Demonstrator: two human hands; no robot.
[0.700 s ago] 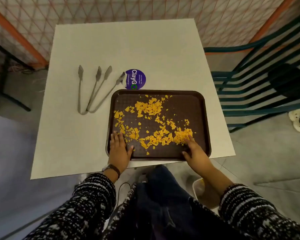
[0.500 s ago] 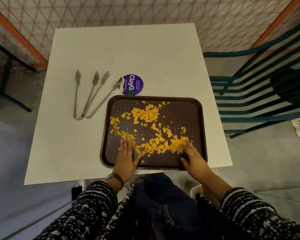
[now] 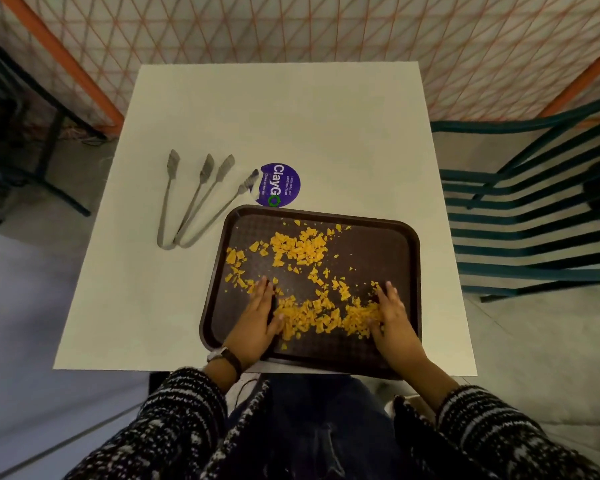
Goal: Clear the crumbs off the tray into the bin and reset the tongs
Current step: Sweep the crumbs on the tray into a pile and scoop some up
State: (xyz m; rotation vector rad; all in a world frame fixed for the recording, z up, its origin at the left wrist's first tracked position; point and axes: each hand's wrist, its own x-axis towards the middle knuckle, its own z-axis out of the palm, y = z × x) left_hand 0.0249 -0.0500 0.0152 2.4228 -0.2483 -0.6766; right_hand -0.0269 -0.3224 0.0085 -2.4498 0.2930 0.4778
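The step in hand is judged to be the gathering of the crumbs into one heap on the tray. The tray lies on the tabletop, with its near edge slightly past the tabletop's near edge.

The left hand and the right hand are laid on the tray's near half with a band of crumbs between them. On both hands the fingers are held straight and close together, clamped on nothing. The left thumb touches the band.

The step would be best done with the hand edges kept low against the tray floor and drawn together slowly, so that no pieces are flicked over the rim. The patch at the tray's far middle and the scatter by its left rim should be swept in too.

One tray, two hands and two tongs are counted. The tongs lie untouched, side by side, just left of the tray's far left corner. One round purple sticker is seen at the tray's far edge. The crumbs are too many to count. No bin can be made out with certainty.
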